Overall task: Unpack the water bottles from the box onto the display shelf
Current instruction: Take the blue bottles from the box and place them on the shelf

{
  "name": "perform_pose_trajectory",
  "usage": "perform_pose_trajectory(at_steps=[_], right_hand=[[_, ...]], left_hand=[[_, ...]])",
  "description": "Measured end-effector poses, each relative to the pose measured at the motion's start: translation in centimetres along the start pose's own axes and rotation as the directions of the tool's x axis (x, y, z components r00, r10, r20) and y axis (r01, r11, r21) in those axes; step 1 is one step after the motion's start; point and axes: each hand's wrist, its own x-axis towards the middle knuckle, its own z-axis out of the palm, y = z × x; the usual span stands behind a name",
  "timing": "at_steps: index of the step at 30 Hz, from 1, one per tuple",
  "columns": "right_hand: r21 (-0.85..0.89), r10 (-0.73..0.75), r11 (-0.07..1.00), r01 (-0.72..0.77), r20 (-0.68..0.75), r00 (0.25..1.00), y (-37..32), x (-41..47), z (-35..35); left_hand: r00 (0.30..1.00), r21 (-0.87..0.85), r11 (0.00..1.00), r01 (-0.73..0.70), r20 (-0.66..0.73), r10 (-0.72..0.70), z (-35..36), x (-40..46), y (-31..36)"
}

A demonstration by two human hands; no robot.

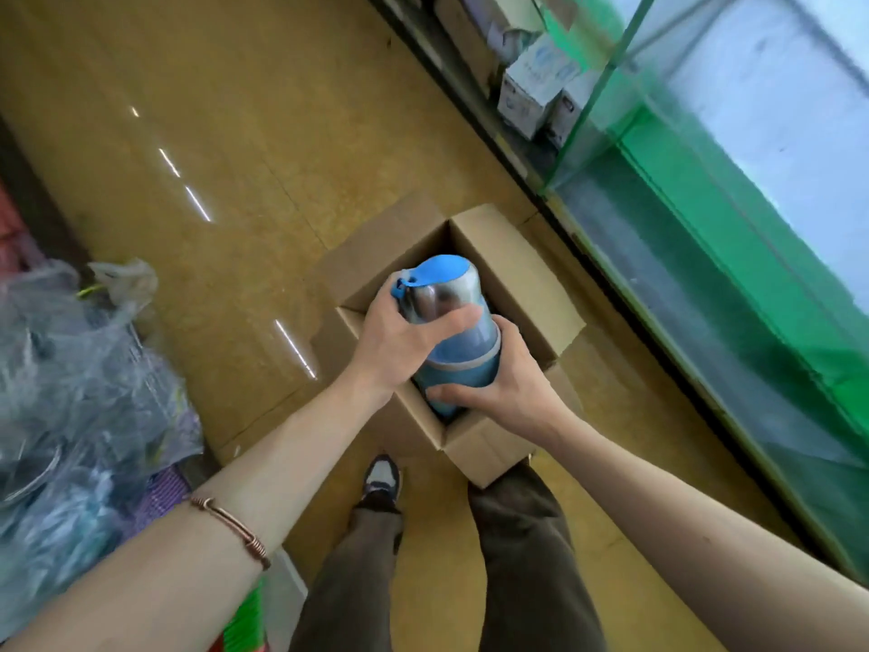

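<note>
plastic bags [70, 369] lay heaped at the far left on the floor [235, 134]. a bracelet [230, 524] circled the left forearm. the left hand [399, 336] gripped the upper part of a blue bottle [451, 322], below its cap [439, 270]. the right hand [508, 378] clasped the lower body. the bottle stood partly inside the open box [517, 275] on the floor. the glass shelf [705, 204] ran along the right.

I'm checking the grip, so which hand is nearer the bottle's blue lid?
Left. The left hand grips the bottle just below the lid; the right hand holds the base, farther from it.
</note>
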Motion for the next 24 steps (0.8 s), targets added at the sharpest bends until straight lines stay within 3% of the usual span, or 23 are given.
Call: perform_pose_trajectory(at_steps=[4, 8, 11, 17, 24], right_hand=[[0.093, -0.048, 0.994, 0.062, -0.148, 0.988, -4.6, -5.8, -1.0], [0.082, -0.091, 0.988, 0.129, -0.361, 0.928, -8.4, -11.7, -1.0], [0.100, -0.111, 0.978, 0.181, -0.484, 0.868, -10.7, -16.0, -0.7], [0.079, -0.166, 0.961, 0.264, -0.597, 0.785, -13.6, -23.2, -2.0], [-0.033, -0.232, 0.946, 0.322, -0.761, 0.605, -14.7, -33.2, -5.4]], left_hand=[[0.985, 0.040, 0.991, -0.129, 0.118, 0.124, -0.4, -4.2, 5.9], [0.944, 0.034, 0.966, -0.255, 0.224, 0.241, -0.7, -8.5, 10.7], [0.888, 0.013, 0.938, -0.345, 0.327, 0.322, -0.8, -11.8, 14.0], [0.780, -0.027, 0.861, -0.508, 0.408, 0.474, 1.0, -17.7, 19.7], [0.611, -0.041, 0.759, -0.650, 0.566, 0.554, 6.0, -25.4, 25.4]])
